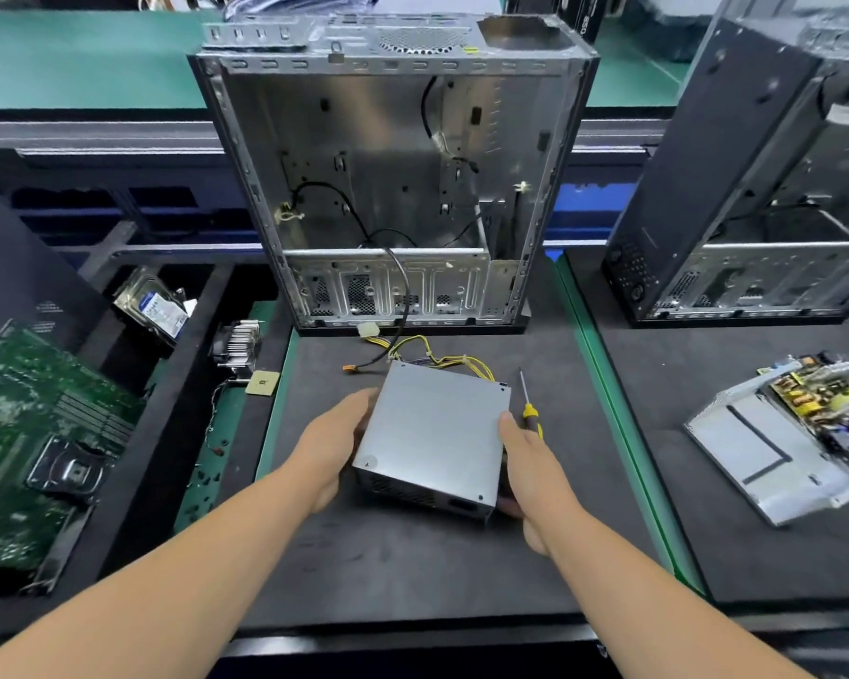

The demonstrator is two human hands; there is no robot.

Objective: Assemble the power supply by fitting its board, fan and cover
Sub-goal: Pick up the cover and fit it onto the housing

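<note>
A closed grey metal power supply (pixel 435 436) lies on the dark mat in front of me, its plain cover facing up and a vented side toward me. My left hand (pixel 337 445) grips its left edge, fingers curled under. My right hand (pixel 528 470) grips its right edge, thumb on top. Yellow and black cables (pixel 442 355) run out of its far side. A screwdriver (pixel 530 409) with a yellow handle lies just right of the unit, partly behind my right hand.
An open empty computer case (pixel 393 188) stands upright behind the unit. To the left lie a green motherboard (pixel 35 433), a hard drive (pixel 155 306), a heatsink (pixel 239 347) and a CPU chip (pixel 263 383). Another case (pixel 751 188) and an opened power supply (pixel 805 433) sit on the right.
</note>
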